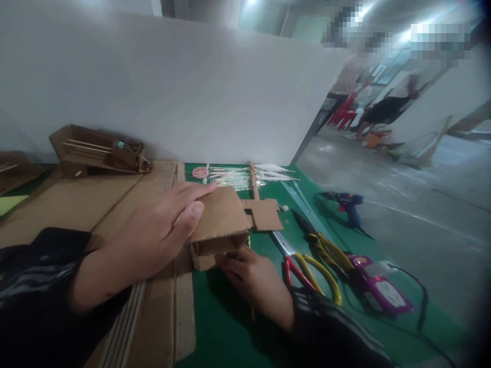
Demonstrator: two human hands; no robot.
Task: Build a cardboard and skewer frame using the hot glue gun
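Left fingers (195, 191) slightly parted, touching cardboard box (220, 214); right fingers (235, 267) pinching its lower edge.

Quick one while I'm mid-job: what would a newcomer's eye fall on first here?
First, the open-ended cardboard box in the middle, with the left hand on its top and the right hand at its lower edge. Next, to the right on the green tabletop, the red-and-yellow-handled scissors and the bright purple block with a black cable. Farther back at the right, a blue glue gun stands out.
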